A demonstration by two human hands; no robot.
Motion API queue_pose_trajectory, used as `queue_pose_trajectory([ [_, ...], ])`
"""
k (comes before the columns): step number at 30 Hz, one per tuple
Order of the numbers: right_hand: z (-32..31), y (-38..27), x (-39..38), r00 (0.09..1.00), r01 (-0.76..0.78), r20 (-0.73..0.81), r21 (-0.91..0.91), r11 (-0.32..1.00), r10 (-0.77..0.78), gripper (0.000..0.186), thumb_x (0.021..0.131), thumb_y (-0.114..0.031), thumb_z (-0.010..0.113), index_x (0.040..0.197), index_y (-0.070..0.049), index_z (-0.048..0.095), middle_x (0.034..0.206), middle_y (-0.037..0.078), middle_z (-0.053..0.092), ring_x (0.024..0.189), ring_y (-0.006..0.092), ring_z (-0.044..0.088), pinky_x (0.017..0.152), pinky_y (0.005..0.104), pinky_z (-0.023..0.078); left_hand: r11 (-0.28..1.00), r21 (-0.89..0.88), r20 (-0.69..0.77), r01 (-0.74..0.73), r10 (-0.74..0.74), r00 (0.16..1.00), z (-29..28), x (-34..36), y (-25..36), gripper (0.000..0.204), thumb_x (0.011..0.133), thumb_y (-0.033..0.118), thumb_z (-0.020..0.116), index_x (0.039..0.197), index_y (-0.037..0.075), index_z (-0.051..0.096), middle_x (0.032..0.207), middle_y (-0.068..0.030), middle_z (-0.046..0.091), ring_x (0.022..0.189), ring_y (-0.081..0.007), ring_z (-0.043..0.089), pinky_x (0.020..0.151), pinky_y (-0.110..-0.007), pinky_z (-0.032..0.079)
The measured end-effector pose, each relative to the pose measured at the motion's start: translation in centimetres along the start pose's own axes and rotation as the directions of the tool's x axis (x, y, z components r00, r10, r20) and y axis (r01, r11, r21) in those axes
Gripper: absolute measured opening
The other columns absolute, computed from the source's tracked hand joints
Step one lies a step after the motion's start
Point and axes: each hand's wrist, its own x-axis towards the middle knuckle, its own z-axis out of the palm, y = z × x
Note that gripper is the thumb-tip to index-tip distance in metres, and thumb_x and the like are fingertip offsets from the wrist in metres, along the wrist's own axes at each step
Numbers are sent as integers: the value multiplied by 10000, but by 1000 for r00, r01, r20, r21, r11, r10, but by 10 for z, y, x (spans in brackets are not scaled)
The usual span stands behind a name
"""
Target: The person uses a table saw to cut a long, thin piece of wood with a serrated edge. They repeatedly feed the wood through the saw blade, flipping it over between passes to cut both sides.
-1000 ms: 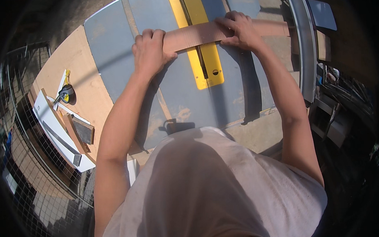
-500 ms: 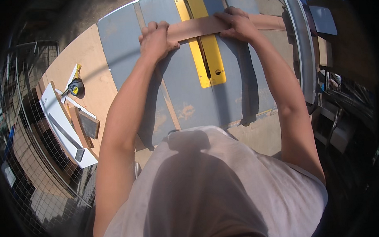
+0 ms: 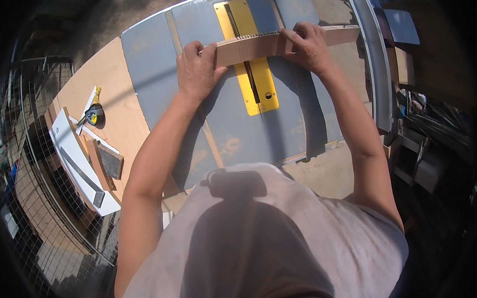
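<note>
A long reddish-brown wooden board (image 3: 250, 50) lies crosswise over the yellow throat plate (image 3: 261, 90) of a grey table saw. Its face is tilted toward me, and a row of narrow cuts shows along the far edge between my hands. My left hand (image 3: 196, 71) grips the board near its left end, thumb on the near side. Farther right, my right hand (image 3: 307, 45) has its fingers over the far edge and its thumb below. The board reaches past that hand to the metal rail (image 3: 375, 65). No blade can be made out in the plate's dark slot.
The grey saw table (image 3: 238, 128) spreads beneath my arms. At left, a plywood surface (image 3: 112, 77) bears a yellow-and-black tape measure (image 3: 94, 114), a white panel (image 3: 64, 131), and a wooden-handled square (image 3: 100, 164). Wire mesh (image 3: 46, 208) stands beyond it.
The board has been tipped up, bringing the cuts on its far edge into sight. Both hands have turned with it and sit slightly lower in the picture.
</note>
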Motion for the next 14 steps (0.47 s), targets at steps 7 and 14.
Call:
queue_pose_trajectory([
  [7,-45,-36,-67,991,-32,132,78,996,22,782,622,-215,915,1339,-327,625,1153,40,544,1110,249,552,936,453,404,988,-154,79,14,-2,997,5,-65,36,720,609,293,968,1228,111,649,1111,-124,522,976,-299,556,795,-427,443],
  [14,-44,-45,-94,929,-120,365,134,984,63,782,682,-249,920,1396,-306,606,1222,78,550,1163,278,541,989,481,426,982,-171,189,79,-46,981,6,-90,48,732,588,277,953,1237,103,661,1141,-125,530,1014,-310,561,835,-448,450],
])
